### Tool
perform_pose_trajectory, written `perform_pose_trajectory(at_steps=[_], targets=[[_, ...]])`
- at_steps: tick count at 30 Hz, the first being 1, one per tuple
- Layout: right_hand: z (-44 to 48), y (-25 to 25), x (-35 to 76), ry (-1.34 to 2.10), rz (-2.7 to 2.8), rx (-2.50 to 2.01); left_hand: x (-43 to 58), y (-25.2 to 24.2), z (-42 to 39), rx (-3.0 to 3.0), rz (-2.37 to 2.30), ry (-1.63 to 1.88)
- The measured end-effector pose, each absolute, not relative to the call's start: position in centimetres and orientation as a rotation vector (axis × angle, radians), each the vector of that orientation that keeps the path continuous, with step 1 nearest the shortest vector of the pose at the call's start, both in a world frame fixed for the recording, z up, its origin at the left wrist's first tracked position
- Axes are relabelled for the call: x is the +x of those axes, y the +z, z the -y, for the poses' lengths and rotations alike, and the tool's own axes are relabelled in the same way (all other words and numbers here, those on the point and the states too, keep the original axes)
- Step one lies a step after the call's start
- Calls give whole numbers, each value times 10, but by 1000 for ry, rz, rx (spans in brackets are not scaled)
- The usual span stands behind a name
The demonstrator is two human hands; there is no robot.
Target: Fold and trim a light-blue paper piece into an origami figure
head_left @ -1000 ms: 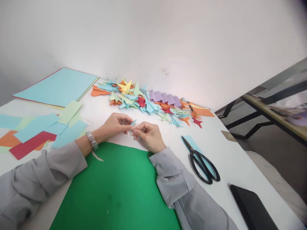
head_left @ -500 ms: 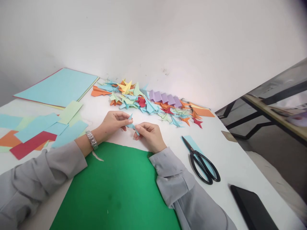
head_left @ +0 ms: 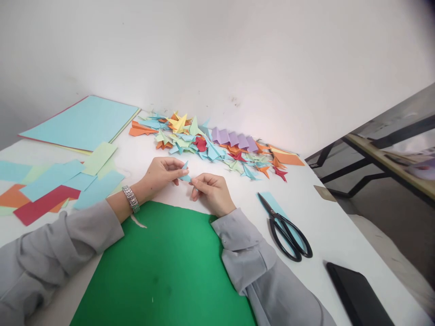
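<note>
A small folded piece of light blue paper (head_left: 186, 178) is pinched between both hands above the white table. My left hand (head_left: 165, 172), with a silver watch (head_left: 131, 199) at the wrist, grips its left end between thumb and fingers; one pointed tip sticks up there. The thumb and fingers of my right hand (head_left: 215, 192) are closed on the right end and hide most of it. Behind the hands lies a long heap of folded paper shapes (head_left: 183, 142) in blue, green, orange, yellow and red, along with a purple pleated strip (head_left: 234, 139).
A green sheet (head_left: 163, 267) lies under my forearms. Loose paper strips (head_left: 50, 181) and stacked large sheets (head_left: 84, 122) are on the left. Black-handled scissors (head_left: 285, 231) rest over a blue strip at right, near a dark phone-like slab (head_left: 358, 294). A wall (head_left: 217, 59) stands behind.
Both hands stay nearly in place. My right fingers have shifted slightly on the blue paper and now cover more of its right end.
</note>
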State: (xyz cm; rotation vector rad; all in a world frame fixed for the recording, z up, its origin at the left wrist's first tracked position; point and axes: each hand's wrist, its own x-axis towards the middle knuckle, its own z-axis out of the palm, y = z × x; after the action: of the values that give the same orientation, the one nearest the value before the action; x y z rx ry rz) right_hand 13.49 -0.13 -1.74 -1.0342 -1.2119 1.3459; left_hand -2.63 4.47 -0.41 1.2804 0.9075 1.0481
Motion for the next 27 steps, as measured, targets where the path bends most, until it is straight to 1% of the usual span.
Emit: perform_pose_trajectory(at_steps=[5,16,27], targets=[[0,-19,136,1362,1190,-1018,-27,-6,-46,1232,-901,1073],[1,-17,132,1259,1315,-1097,-26,-3,-44,1272,-970,1079],[1,-16,133,1317,1355,-1069,-25,1,-40,1392,-983,957]])
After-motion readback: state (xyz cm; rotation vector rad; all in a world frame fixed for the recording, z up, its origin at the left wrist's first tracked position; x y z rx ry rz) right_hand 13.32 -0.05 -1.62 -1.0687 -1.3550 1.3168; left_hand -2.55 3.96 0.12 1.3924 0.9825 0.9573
